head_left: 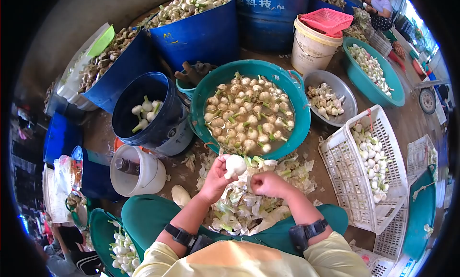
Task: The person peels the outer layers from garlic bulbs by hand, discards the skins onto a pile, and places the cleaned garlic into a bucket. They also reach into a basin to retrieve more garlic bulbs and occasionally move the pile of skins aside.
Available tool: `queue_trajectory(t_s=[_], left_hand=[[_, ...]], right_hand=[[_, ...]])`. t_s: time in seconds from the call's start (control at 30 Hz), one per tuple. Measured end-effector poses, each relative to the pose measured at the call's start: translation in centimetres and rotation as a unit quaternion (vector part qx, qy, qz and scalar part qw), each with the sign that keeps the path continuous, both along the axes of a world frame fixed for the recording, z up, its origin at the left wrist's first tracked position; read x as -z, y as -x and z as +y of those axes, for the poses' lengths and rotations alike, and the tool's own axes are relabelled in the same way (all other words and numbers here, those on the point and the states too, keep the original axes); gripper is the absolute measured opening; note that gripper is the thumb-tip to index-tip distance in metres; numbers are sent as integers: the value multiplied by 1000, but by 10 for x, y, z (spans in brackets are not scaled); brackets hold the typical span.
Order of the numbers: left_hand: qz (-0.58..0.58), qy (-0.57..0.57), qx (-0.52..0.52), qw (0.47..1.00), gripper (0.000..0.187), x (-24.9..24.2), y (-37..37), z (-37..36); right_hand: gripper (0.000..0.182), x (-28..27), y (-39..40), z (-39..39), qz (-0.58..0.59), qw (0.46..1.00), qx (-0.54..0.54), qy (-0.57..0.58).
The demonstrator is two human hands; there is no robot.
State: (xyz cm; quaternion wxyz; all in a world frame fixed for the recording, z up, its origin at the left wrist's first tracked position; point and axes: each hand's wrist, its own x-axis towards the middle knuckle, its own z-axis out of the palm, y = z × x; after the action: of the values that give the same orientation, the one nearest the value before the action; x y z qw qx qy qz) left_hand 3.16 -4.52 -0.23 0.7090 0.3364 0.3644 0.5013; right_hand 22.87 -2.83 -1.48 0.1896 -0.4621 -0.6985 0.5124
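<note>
My left hand (214,180) grips a white garlic bulb (235,166) above my lap, its fingers wrapped around one side. Just to the right, my right hand (269,184) is closed with the fingers curled in; whatever it may hold is hidden. Beneath both hands lies a heap of pale garlic skins (249,207). In front of me stands a round teal tub (301,112) with many brownish garlic bulbs (249,115) in murky water.
Left stand a dark blue bucket (165,126) with clean bulbs and a white bucket (125,181). Right are a metal bowl (345,92) of garlic and a tilted white crate (342,181) of bulbs. Big blue barrels (199,37) are behind. A person (381,6) sits at the far right.
</note>
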Motion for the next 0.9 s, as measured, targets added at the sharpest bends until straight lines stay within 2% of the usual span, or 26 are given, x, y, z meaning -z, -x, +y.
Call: queue_trajectory(t_s=[0.03, 0.07, 0.1, 0.13, 0.17, 0.2, 0.23, 0.27, 0.3, 0.33, 0.37, 0.4, 0.43, 0.47, 0.5, 0.53, 0.57, 0.63, 0.67, 0.7, 0.73, 0.77, 0.8, 0.83, 0.87, 0.9], left_hand=[[1, 2, -4, 1000, 54, -3, 2, 0], [0, 3, -6, 1000, 54, -2, 3, 0], [-18, 22, -6, 1000, 51, 0, 4, 1], [-37, 41, -5, 998, 49, 2, 4, 2], [-38, 42, -4, 998, 49, 7, 4, 3], [0, 57, 18, 998, 48, 15, 3, 3], [38, 71, 40, 996, 47, 22, 2, 3], [79, 61, 81, 992, 43, 21, -1, 2], [76, 60, 80, 992, 43, 20, -3, 3], [55, 79, 68, 993, 42, 19, -2, 3], [33, 99, 55, 993, 42, 15, -2, 3], [50, 85, 42, 994, 42, 14, 2, 4], [47, 87, 32, 995, 43, 19, 7, 6], [60, 96, 22, 993, 43, 20, 12, 7], [73, 103, 13, 992, 43, 21, 16, 9], [71, 118, 10, 990, 44, 26, 19, 11], [60, 117, 3, 991, 44, 29, 21, 13], [65, 135, 18, 989, 45, 36, 22, 17], [72, 146, 28, 986, 39, 38, 20, 20], [65, 149, 24, 986, 39, 41, 19, 23], [81, 144, 34, 986, 40, 42, 18, 26], [98, 139, 42, 985, 41, 44, 17, 29], [84, 134, 31, 987, 42, 44, 18, 30], [83, 134, 20, 987, 42, 44, 19, 32], [78, 129, 9, 989, 44, 44, 20, 33], [73, 123, -1, 990, 47, 45, 21, 33]], right_hand=[[11, -1, 1, -4, -46, 995, -60, -70], [24, -2, 4, -2, -101, 953, -41, -283], [24, -6, 4, 1, -101, 953, -43, -283], [32, -11, 3, 6, -37, 986, 24, -163], [41, -28, 7, 8, 27, 995, 91, -39], [52, -40, 10, 7, 41, 995, 73, -52], [52, -36, 14, 8, 39, 995, 75, -52], [52, -29, 17, 12, 40, 994, 41, -98], [52, -22, 18, 16, 40, 989, 5, -144], [48, -17, 16, 26, 93, 992, 47, -74], [38, -25, 4, 40, 59, 991, 113, -34], [35, -54, -10, 54, 102, 978, 182, -6], [37, -48, -37, 70, 295, 927, 230, 9], [43, -70, -57, 80, 388, 873, 294, -32], [46, -69, -97, 88, 490, 831, 237, -115], [51, -96, -108, 81, 608, 767, 158, -130], [51, -88, -117, 89, 601, 775, 150, -129], [53, -40, -127, 119, 516, 801, 291, -84], [40, -3, -121, 138, 391, 863, 319, 28], [22, 20, -95, 145, 142, 938, 309, 63], [20, 60, -71, 155, 1, 985, 174, 15], [31, 95, -51, 167, -187, 979, 68, 46], [41, 107, -24, 170, -397, 917, -28, 1], [46, 108, 0, 166, -454, 891, -24, 15], [40, 114, 18, 163, -478, 878, -29, -12], [34, 151, 22, 168, -485, 874, -20, -16]])
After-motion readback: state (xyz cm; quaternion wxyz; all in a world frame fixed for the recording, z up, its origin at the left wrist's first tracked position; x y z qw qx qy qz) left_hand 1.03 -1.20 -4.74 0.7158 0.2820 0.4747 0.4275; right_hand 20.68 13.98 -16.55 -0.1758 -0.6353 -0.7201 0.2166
